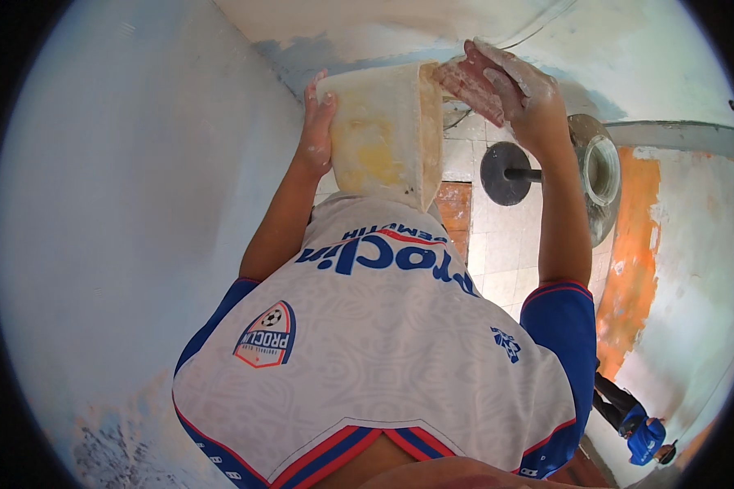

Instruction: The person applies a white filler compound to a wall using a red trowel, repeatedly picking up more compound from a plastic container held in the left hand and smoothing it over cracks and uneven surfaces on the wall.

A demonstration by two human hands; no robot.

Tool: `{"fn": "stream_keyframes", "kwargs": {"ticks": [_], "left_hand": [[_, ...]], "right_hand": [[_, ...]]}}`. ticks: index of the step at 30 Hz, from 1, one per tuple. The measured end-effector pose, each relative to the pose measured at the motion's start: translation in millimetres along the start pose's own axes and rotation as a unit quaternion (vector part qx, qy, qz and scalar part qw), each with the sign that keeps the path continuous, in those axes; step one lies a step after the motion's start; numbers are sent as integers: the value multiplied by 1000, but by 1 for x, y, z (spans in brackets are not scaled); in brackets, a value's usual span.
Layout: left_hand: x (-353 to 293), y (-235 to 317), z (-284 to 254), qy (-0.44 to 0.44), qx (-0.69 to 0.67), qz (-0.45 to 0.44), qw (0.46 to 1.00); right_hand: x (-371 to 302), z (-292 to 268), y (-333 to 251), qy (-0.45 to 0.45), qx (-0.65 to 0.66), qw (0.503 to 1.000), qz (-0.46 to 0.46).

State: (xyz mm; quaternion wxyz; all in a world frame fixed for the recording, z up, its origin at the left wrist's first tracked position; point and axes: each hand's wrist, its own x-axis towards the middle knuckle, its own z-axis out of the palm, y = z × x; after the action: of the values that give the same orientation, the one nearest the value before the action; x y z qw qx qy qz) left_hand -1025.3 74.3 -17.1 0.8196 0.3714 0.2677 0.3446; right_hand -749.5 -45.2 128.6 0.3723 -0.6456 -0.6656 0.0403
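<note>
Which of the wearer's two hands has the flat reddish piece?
The right hand: it grips the flat reddish piece, whereas the left hand holds the pale tub at its left side.

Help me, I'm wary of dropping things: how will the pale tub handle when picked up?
The pale tub is probably fairly stiff: its walls look straight beside the left hand. That hand looks white-smeared, so the tub may slip.
</note>
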Motion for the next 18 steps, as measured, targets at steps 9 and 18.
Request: {"fn": "stream_keyframes", "kwargs": {"ticks": [9, 18], "left_hand": [[10, 18, -27, 37, 33, 51, 998], [49, -15, -19, 63, 43, 126, 989]], "right_hand": [[-7, 37, -14, -179, -73, 981, 6], [1, 30, 32, -260, 27, 957, 124]]}}
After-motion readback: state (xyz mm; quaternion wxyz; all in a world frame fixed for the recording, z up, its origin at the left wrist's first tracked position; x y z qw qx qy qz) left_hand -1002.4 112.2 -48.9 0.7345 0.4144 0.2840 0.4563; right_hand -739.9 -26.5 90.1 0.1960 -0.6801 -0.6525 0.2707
